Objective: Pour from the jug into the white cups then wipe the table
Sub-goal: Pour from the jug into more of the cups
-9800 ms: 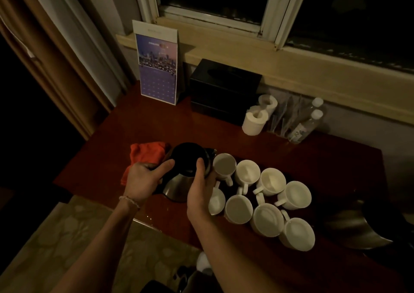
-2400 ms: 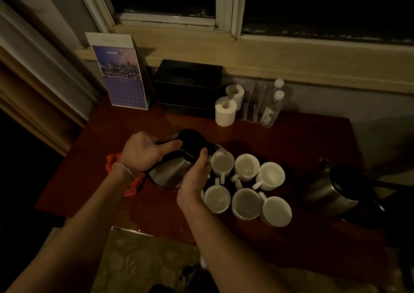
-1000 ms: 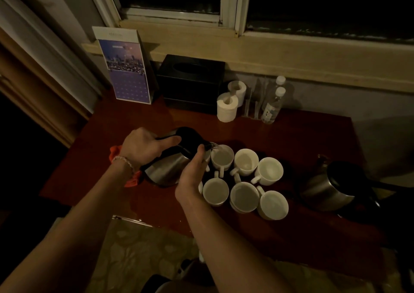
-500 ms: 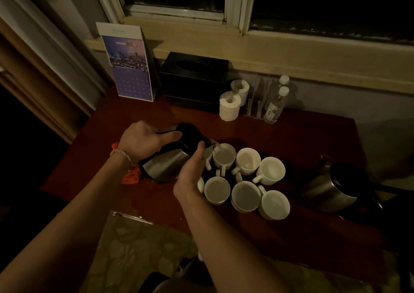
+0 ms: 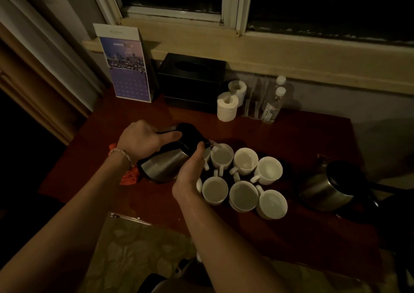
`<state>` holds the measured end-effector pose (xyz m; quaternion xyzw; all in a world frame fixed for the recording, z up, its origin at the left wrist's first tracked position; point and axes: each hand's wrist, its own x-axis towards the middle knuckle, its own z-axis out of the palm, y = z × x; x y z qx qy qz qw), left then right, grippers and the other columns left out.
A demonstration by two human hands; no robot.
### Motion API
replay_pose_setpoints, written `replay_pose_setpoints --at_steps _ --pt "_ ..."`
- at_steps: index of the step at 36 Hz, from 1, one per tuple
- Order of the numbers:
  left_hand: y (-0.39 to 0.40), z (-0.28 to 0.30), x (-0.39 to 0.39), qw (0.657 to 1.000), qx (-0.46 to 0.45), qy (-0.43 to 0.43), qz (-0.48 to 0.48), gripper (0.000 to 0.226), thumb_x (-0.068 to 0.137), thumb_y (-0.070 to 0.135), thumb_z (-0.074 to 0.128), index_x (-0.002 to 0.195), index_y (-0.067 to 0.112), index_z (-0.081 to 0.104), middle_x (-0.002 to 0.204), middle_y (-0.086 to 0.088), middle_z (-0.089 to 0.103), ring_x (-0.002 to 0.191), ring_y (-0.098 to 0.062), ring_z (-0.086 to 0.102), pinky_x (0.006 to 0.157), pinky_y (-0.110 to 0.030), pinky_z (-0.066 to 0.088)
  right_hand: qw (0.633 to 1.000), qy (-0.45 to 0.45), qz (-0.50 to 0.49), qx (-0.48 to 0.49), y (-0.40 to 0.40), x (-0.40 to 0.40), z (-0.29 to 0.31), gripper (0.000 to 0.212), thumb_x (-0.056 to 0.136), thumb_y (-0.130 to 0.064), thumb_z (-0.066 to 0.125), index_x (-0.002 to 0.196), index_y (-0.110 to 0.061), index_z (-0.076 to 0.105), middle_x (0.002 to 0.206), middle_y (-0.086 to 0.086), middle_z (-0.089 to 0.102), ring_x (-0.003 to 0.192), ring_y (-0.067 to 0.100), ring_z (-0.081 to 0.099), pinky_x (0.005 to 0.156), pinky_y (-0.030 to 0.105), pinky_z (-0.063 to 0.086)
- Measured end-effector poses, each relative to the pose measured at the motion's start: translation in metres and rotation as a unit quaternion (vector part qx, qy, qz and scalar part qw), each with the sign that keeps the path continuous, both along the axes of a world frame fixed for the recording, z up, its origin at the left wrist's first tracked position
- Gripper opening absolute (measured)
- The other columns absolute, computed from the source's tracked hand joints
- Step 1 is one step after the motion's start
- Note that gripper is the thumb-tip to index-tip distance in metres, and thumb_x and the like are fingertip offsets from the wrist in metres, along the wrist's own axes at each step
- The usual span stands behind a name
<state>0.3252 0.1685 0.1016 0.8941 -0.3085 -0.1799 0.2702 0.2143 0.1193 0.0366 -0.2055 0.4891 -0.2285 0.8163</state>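
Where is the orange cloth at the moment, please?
In the head view the orange cloth lies on the red-brown wooden table at its left, mostly hidden under the left wrist, just left of the tilted steel jug.

Calendar card (image 5: 125, 64), black tissue box (image 5: 192, 80), two paper rolls (image 5: 227, 107), water bottles (image 5: 272, 107) along the wall.
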Motion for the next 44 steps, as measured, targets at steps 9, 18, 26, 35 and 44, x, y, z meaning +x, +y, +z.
replay_pose_setpoints --at_steps 9,18,26,35,44 --pt "-0.0015 0.0002 -0.0025 1.0 0.002 -0.013 0.007 0.074 0.081 0.068 0.072 0.05 0.001 0.062 0.04 -0.003 0.05 0.037 -0.016 0.042 0.047 -0.031 0.032 1.0 0.009 0.007 0.013 -0.0014 -0.0028 0.0052 0.072 0.093 -0.07 0.049 0.148 -0.025 0.043 0.126 0.006 0.065 0.102 0.021 0.068 0.072 0.033 0.055" --pt "-0.0034 0.0021 -0.004 1.0 0.012 -0.008 0.017 0.071 0.081 0.068 0.072 0.048 0.005 0.059 0.037 0.001 0.046 0.035 -0.014 0.039 0.046 -0.031 0.031 1.0 0.001 -0.002 0.008 -0.0014 -0.0024 0.0048 0.074 0.094 -0.07 0.048 0.15 -0.024 0.042 0.131 0.007 0.062 0.105 0.022 0.067 0.072 0.033 0.055" --pt "-0.006 0.0064 -0.0058 0.999 0.018 -0.024 0.013 0.076 0.08 0.068 0.072 0.054 -0.003 0.064 0.036 0.002 0.046 0.043 -0.023 0.046 0.052 -0.036 0.036 1.0 -0.012 -0.004 0.007 -0.001 -0.0015 0.0036 0.074 0.093 -0.072 0.049 0.149 -0.024 0.044 0.132 0.007 0.062 0.108 0.022 0.067 0.077 0.034 0.056" --pt "-0.0091 0.0082 -0.0061 0.999 0.017 -0.022 0.016 0.073 0.081 0.067 0.073 0.053 0.0 0.065 0.036 0.001 0.05 0.042 -0.021 0.05 0.053 -0.037 0.04 1.0 -0.009 -0.005 0.003 -0.0046 -0.0005 0.004 0.069 0.094 -0.069 0.05 0.146 -0.025 0.047 0.125 0.006 0.066 0.105 0.022 0.069 0.076 0.034 0.056" --pt "-0.0069 0.0024 -0.0073 1.0 0.003 -0.005 0.014 0.071 0.081 0.066 0.074 0.046 0.007 0.059 0.038 0.0 0.048 0.034 -0.013 0.04 0.049 -0.034 0.034 1.0 -0.009 0.004 -0.007 -0.0044 -0.0028 0.001 0.074 0.091 -0.073 0.05 0.148 -0.027 0.043 0.131 0.005 0.063 0.111 0.023 0.065 0.09 0.04 0.056"
